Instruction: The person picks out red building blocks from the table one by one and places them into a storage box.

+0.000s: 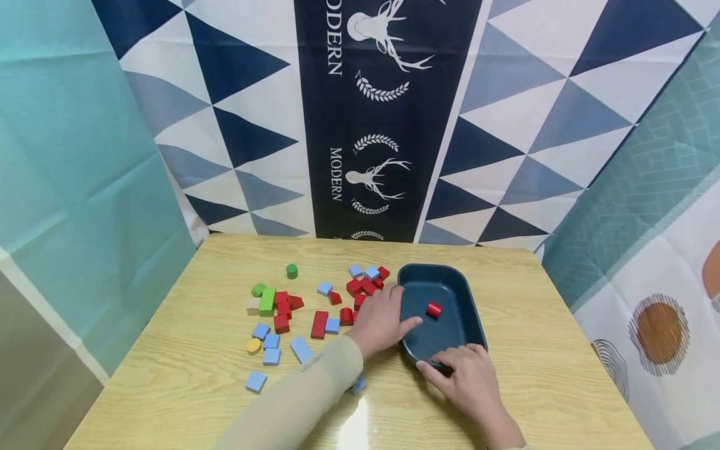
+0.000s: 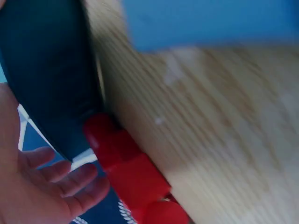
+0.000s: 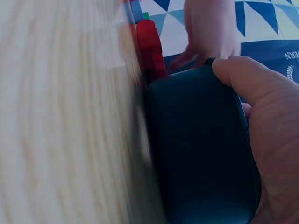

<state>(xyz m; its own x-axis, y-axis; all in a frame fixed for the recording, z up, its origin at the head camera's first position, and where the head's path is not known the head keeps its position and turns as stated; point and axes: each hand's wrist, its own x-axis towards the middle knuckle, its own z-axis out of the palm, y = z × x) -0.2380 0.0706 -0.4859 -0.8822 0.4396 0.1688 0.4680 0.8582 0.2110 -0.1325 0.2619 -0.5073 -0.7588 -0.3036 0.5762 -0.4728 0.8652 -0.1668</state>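
Note:
A dark teal tray (image 1: 475, 312) with rounded corners stands on the table, and a red cylinder block (image 1: 434, 310) lies inside it. My right hand (image 1: 469, 381) grips the tray's near rim, thumb outside and fingers over the edge; the right wrist view shows the thumb (image 3: 261, 84) against the wall. My left hand (image 1: 382, 319) is at the tray's left side, over a group of red blocks (image 1: 354, 286), partly covering them. In the left wrist view its loosely bent fingers (image 2: 70, 182) hold nothing visible, beside the red blocks (image 2: 135, 175) and the tray wall (image 2: 51, 70).
Left of the arm lie more red blocks (image 1: 281, 323), light blue blocks (image 1: 255, 382), a bright green block (image 1: 267, 301), a dark green cylinder (image 1: 292, 271) and a yellow round block (image 1: 254, 345). The wooden table (image 1: 540, 350) ends at a patterned cloth (image 1: 365, 125) behind.

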